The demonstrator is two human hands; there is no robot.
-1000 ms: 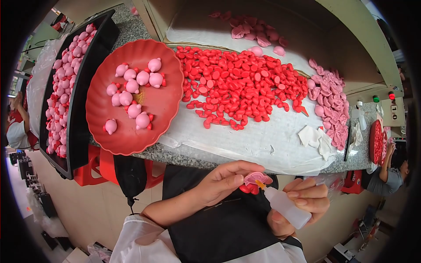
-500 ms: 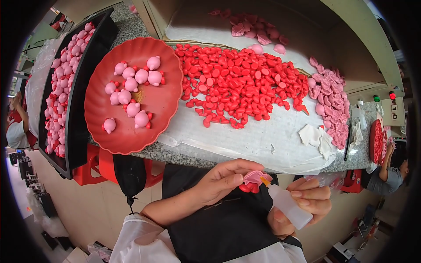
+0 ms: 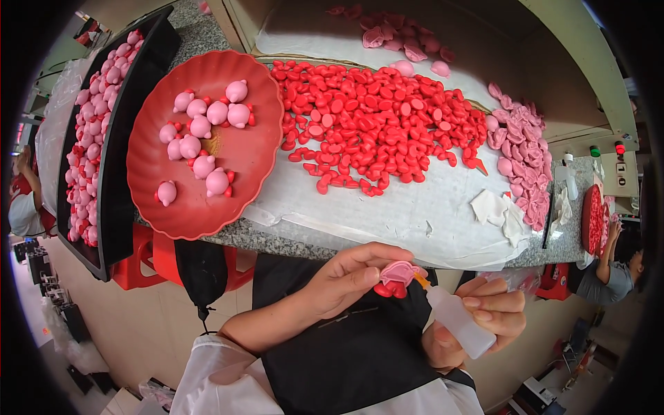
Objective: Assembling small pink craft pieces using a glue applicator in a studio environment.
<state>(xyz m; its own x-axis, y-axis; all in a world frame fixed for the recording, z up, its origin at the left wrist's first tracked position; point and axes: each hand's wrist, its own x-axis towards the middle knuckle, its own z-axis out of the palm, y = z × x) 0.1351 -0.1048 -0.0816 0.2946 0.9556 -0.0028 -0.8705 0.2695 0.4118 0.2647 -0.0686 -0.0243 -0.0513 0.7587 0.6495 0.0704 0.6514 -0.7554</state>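
Between the thumb and fingers of my left hand [image 3: 349, 274] is a small hollow pink toy part [image 3: 397, 272], with rounded red pieces [image 3: 391, 289] at its lower side. My right hand [image 3: 487, 315] grips a translucent white squeeze bottle [image 3: 455, 319], tilted so its thin orange nozzle [image 3: 421, 280] points up and left. The nozzle tip is at the right edge of the pink part; whether it touches, I cannot tell. Both hands are just in front of the table's near edge, over a black apron [image 3: 346, 366].
A scalloped red tray [image 3: 155, 200] holds several pink figures, beside a long black bin [image 3: 114, 228] of more. Many red pieces [image 3: 380, 117] cover the white sheet [image 3: 332, 232]. Pink shells [image 3: 519, 145] are heaped right, near crumpled tissue [image 3: 499, 214]. People sit at both far sides.
The pink part has turned in my left fingers and moved slightly left. The nozzle has shifted from over its hollow to its right edge. The whole view has shifted a little.
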